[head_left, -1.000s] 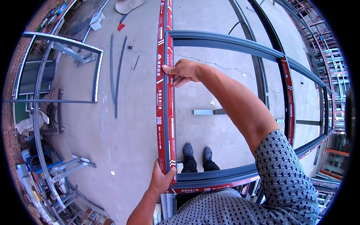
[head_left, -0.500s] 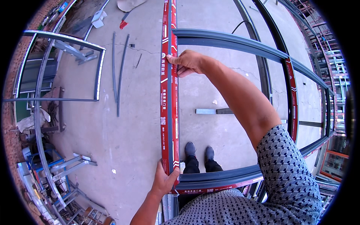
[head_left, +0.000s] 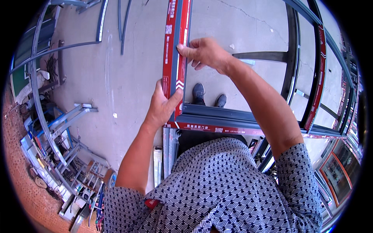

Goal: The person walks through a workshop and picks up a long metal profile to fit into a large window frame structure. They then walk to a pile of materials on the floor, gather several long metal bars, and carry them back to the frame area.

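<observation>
Two hands (head_left: 159, 108) (head_left: 210, 55) pinching red-taped frame (head_left: 168, 64) | shoes (head_left: 198, 91) below | grey strips (head_left: 125, 29) on floor (head_left: 140, 81)

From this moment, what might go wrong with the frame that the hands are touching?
If the left hand slips, the frame might drop toward the shoes visible through its opening.
The right hand clearly touches the red-covered bar only with its thumb, so its hold may be weak.

The frame (head_left: 217, 112) is cut off toward its far edge, its near edge partly hidden behind the right forearm (head_left: 268, 101), and the left hand (head_left: 160, 108) has most fingers hidden near its near left corner.
</observation>
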Demonstrator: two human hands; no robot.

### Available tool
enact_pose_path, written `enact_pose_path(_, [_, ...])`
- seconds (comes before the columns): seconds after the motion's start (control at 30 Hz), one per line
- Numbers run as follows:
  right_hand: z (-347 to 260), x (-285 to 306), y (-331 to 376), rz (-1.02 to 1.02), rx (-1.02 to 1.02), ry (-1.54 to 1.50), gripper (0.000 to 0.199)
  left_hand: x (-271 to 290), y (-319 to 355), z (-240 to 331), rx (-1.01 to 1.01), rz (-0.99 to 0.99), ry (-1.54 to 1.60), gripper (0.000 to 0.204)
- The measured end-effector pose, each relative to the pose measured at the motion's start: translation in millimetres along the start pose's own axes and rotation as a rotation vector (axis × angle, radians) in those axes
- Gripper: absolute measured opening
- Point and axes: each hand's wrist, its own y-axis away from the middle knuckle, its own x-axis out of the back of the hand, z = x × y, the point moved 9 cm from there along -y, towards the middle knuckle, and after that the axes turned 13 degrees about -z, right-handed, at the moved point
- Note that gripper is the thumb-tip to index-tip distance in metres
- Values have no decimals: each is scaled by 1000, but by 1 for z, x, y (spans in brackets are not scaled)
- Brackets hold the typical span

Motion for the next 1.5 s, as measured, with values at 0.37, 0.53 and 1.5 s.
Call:
enact_pose_path(0.37, [120,9,253,507,-121,606,32,-3,5,-3,-42,14,-37,78])
enact_pose_path(0.53, [138,16,335,747,-76,727,20,0,4,-2,-75,56,-45,72])
enact_pose_path(1.5, [420,-106,653,1119,-119,221,16,-424,-18,52,-358,64,-1482,49])
